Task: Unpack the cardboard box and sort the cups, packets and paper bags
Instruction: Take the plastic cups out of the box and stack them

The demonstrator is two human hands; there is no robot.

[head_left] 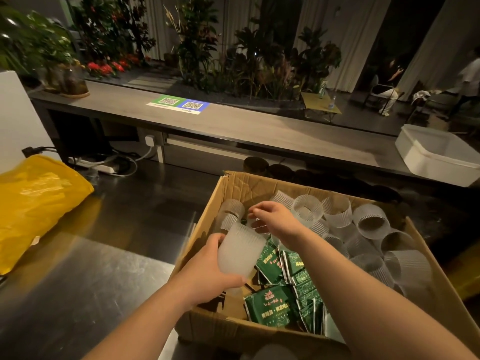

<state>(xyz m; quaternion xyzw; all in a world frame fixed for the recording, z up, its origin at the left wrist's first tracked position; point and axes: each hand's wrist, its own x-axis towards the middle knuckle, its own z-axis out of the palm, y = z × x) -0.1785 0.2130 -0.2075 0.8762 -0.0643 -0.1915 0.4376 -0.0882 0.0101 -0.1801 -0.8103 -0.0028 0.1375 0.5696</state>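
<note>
Unpacking cups: left hand [207,272] grips a frosted cup [240,254] over the cardboard box [223,332]; right hand [274,219] reaches in, grip unclear; next, probably nest another cup.

Dim light here: steel worktop [104,268] at seven o'clock, long grey counter [233,120] mid-frame, potted plants [197,48] and pale curtains [350,27] at twelve.

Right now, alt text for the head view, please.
A person's left hand holds a frosted ribbed plastic cup over an open brown cardboard box on a steel counter; the right hand reaches in among more such cups and green foil packets. A yellow plastic bag lies to its left.
</note>
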